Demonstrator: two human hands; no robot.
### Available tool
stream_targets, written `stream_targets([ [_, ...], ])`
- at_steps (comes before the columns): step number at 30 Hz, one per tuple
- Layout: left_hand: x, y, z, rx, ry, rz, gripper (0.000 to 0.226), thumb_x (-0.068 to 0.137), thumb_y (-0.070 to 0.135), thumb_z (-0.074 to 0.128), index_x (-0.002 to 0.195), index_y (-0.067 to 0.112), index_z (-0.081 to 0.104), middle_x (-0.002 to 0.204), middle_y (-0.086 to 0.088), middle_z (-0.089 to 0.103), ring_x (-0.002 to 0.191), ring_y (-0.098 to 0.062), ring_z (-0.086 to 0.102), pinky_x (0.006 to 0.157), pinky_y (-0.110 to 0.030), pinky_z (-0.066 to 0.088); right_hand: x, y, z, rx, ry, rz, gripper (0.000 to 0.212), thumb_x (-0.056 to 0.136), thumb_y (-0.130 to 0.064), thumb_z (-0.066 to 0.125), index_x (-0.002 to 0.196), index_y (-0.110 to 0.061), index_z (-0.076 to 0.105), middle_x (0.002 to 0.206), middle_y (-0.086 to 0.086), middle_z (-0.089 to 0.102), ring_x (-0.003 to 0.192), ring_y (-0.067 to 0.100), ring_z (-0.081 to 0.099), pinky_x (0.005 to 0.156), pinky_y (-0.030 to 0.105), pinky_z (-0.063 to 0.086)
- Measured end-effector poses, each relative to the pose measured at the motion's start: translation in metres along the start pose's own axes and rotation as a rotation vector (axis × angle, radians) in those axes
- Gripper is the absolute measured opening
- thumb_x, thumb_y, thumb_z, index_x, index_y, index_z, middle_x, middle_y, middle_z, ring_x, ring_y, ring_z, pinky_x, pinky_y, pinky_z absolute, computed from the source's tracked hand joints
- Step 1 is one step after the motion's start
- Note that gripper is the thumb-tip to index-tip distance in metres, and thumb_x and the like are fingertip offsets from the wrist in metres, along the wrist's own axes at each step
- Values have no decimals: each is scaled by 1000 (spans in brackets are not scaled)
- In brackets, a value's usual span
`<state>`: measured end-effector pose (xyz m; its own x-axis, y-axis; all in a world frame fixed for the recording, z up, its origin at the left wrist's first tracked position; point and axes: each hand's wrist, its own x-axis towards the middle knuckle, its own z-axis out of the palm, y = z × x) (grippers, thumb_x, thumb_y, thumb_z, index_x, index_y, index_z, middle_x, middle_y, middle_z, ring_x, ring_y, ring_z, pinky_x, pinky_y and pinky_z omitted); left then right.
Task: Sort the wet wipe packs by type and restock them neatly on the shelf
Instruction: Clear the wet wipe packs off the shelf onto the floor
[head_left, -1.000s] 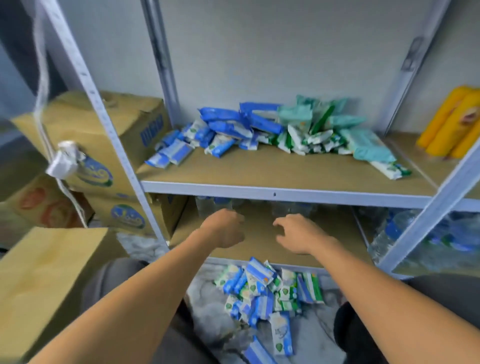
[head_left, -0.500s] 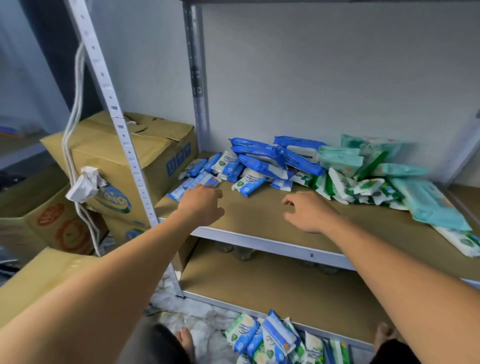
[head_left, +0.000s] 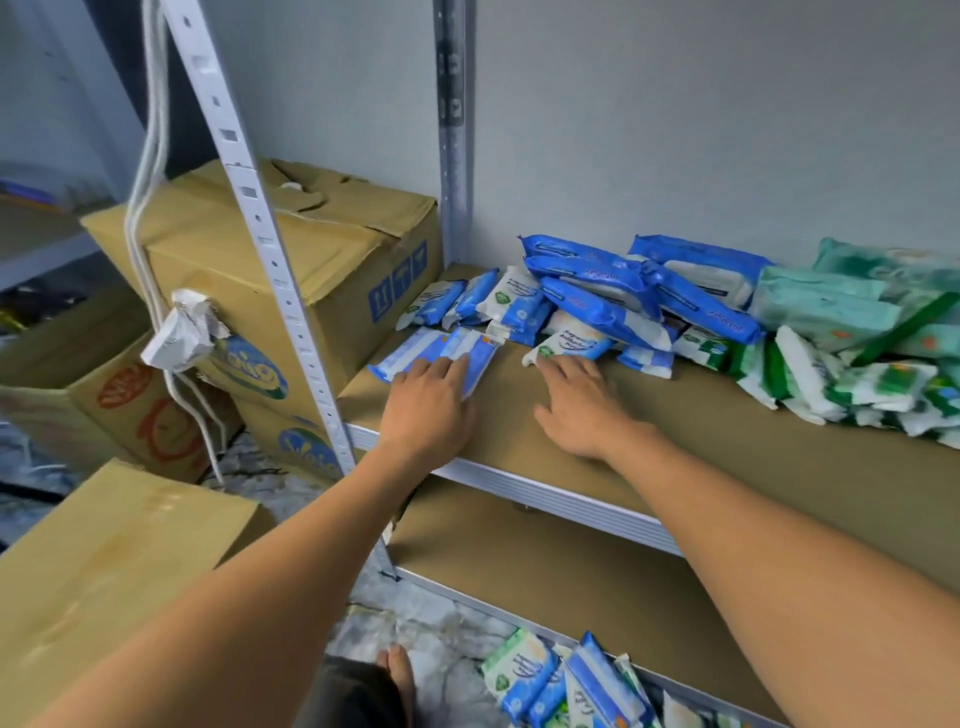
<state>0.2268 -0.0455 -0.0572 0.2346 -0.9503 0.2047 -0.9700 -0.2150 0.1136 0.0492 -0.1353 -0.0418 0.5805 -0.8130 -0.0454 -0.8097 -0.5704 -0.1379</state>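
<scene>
Head view: on the brown shelf board (head_left: 727, 467), centre frame, the left hand (head_left: 426, 402) lies flat, fingers straight, on a small blue pack (head_left: 475, 353). The right hand (head_left: 582, 408), likewise unclenched, touches a white-and-blue pack (head_left: 571, 344) at the edge of the heap (head_left: 649, 296). Such glossy film packs look light, soft, slippery; likely best gripped across the long edges.

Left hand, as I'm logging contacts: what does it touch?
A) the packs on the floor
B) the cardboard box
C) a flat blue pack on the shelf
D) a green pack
C: the left hand rests with straight fingers on the flat blue pack at the left end of the shelf.
</scene>
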Motion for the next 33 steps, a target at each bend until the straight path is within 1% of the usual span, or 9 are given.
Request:
stream_targets([
  [4,-9,11,5,23,12,-30,58,98,55,42,148,26,41,132,-2,49,121,-27,42,99,-44,34,-15,3,12,45,139,29,53,98,-41,45,147,-21,39,135,1,36,128,25,32,105,42,36],
  [7,-15,19,4,-3,64,-69,48,96,56,47,135,30,57,122,-1,50,115,-25,43,101,-45,30,-33,10,16,150,277,64,31,95,-44,54,112,-19,61,118,2,44,113,26,40,92,41,44],
  [11,-22,24,1,-240,123,-68,24,91,33,65,110,20,70,127,-4,52,118,-30,48,101,-42,35,-65,19,15,232,390,126,35,83,-49,72,74,-20,54,93,-3,46,96,22,44,74,39,48],
  [15,-35,32,-9,-362,43,-77,21,86,24,72,105,15,66,141,-5,52,119,-29,54,89,-36,47,-98,27,15,292,381,227,34,77,-23,76,57,-17,49,93,1,46,99,27,46,74,37,47],
  [18,-45,43,-17,-401,-2,-98,32,81,25,78,107,17,62,136,-3,54,115,-27,54,87,-35,46,-121,33,14,394,388,295,23,72,-19,76,76,-18,53,102,-1,41,101,22,44,73,31,41],
  [23,-68,65,-26,-431,-70,-153,59,84,31,78,136,21,52,127,-7,60,106,-22,52,84,-33,46,-160,40,13,294,303,405,56,80,-34,71,130,-21,50,120,9,48,108,27,46,84,36,44],
  [25,-82,76,-28,-451,-52,-150,57,83,31,78,134,22,55,122,-6,63,97,-19,54,78,-30,45,-180,41,18,228,314,377,55,84,-34,66,134,-20,47,119,9,48,111,28,43,80,36,42],
  [29,-119,99,-10,-517,67,-41,53,79,24,78,129,23,62,129,0,62,107,-22,58,85,-31,47,-222,44,48,199,470,304,58,76,-27,71,130,-20,50,117,5,43,106,25,42,77,32,40],
  [33,-158,122,28,-584,127,41,61,76,20,78,134,23,58,136,1,58,116,-23,55,96,-31,43,-261,40,105,385,448,343,73,71,-17,73,136,-24,41,121,5,40,109,25,40,75,34,41],
])
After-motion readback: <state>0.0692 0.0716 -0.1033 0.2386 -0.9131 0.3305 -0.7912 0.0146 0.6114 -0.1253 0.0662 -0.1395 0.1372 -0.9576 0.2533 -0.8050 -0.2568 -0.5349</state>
